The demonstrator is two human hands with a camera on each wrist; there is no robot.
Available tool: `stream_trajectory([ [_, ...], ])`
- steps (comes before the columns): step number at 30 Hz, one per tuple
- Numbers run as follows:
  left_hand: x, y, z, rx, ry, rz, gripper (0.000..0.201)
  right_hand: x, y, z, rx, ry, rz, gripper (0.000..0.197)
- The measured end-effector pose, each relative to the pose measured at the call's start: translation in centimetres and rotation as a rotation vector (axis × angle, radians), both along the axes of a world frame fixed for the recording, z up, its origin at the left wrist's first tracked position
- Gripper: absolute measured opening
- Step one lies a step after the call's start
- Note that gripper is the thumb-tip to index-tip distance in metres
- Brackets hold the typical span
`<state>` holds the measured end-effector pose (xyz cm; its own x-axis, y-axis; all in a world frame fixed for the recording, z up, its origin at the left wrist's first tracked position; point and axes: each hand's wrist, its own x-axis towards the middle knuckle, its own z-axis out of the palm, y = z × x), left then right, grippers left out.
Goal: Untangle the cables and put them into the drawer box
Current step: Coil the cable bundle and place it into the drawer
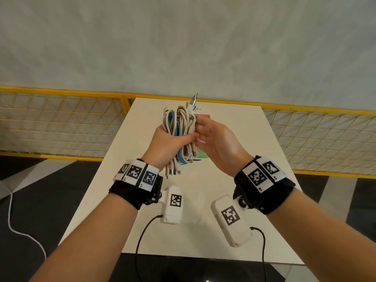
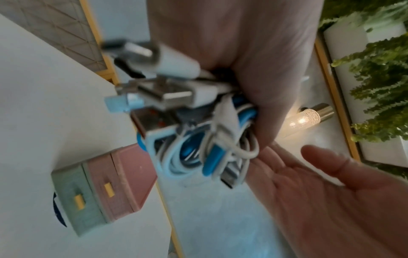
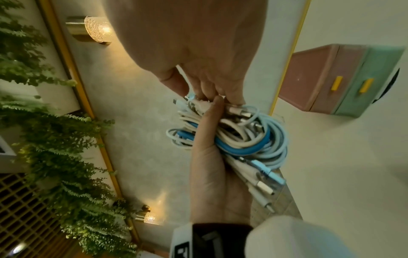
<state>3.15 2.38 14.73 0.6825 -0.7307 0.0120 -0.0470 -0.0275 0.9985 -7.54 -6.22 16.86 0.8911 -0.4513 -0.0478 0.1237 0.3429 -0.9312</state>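
Observation:
A tangled bundle of white, light blue and blue cables (image 1: 179,123) is held upright above the table. My left hand (image 1: 171,143) grips its middle, thumb wrapped across the front. Plugs stick out above and below the fist. My right hand (image 1: 200,129) is at the bundle's right side, fingertips pinching white cables there. In the right wrist view, the right hand (image 3: 212,94) closes on plugs of the bundle (image 3: 253,139) beside the left hand's thumb (image 3: 205,148). The pink and green drawer box (image 1: 204,116) stands behind the hands, mostly hidden. Its drawers (image 3: 342,80) look closed.
The white table (image 1: 203,237) stands against a yellow mesh railing (image 1: 61,119). In the left wrist view the drawer box (image 2: 106,188) sits near the table's far edge. A white cord (image 1: 12,220) lies on the floor at left.

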Motion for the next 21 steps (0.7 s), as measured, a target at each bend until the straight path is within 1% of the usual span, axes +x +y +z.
stream_trajectory([
  [2,0.4,0.2,0.1,0.01,0.024,-0.004,0.018,0.0,-0.2,0.0,-0.054,-0.01,0.03,0.046],
  [3,0.7,0.3,0.2,0.015,0.034,-0.011,0.017,0.0,-0.4,-0.1,-0.127,0.001,0.006,0.048],
  [4,0.9,0.4,0.2,0.021,0.046,-0.023,0.017,0.2,-0.8,-0.1,-0.239,0.027,-0.048,0.047],
  [7,1.4,0.8,0.4,0.04,0.078,-0.085,0.02,0.8,-2.6,-0.1,-0.726,0.153,-0.377,0.045],
  [8,1.5,0.9,0.4,0.042,0.089,-0.111,0.022,0.9,-3.2,0.0,-0.864,0.165,-0.449,0.046],
  [9,1.5,1.1,0.5,0.04,0.102,-0.135,0.024,1.1,-3.7,0.0,-0.977,0.168,-0.465,0.048],
  [10,1.6,1.2,0.5,0.039,0.112,-0.156,0.028,1.2,-4.2,0.1,-1.063,0.17,-0.441,0.051],
  [11,1.6,1.3,0.5,0.04,0.115,-0.178,0.032,1.5,-4.5,0.3,-1.114,0.169,-0.396,0.054],
  [13,1.7,1.5,0.6,0.051,0.098,-0.218,0.04,1.8,-4.7,0.7,-1.123,0.148,-0.285,0.052],
  [15,1.7,1.8,0.7,0.062,0.069,-0.24,0.035,2.2,-4.6,0.9,-1.098,0.135,-0.205,0.042],
  [17,1.9,2.1,0.7,0.064,0.046,-0.236,0.027,2.5,-4.2,1.0,-1.164,0.18,-0.187,0.028],
  [19,2.2,2.2,0.7,0.051,0.028,-0.223,0.024,2.7,-3.8,0.8,-1.253,0.263,-0.197,0.02],
  [20,2.3,2.2,0.7,0.045,0.014,-0.216,0.024,2.8,-3.6,0.8,-1.26,0.297,-0.195,0.019],
  [21,2.5,2.2,0.7,0.042,-0.006,-0.212,0.025,3.1,-3.2,0.9,-1.238,0.334,-0.19,0.024],
])
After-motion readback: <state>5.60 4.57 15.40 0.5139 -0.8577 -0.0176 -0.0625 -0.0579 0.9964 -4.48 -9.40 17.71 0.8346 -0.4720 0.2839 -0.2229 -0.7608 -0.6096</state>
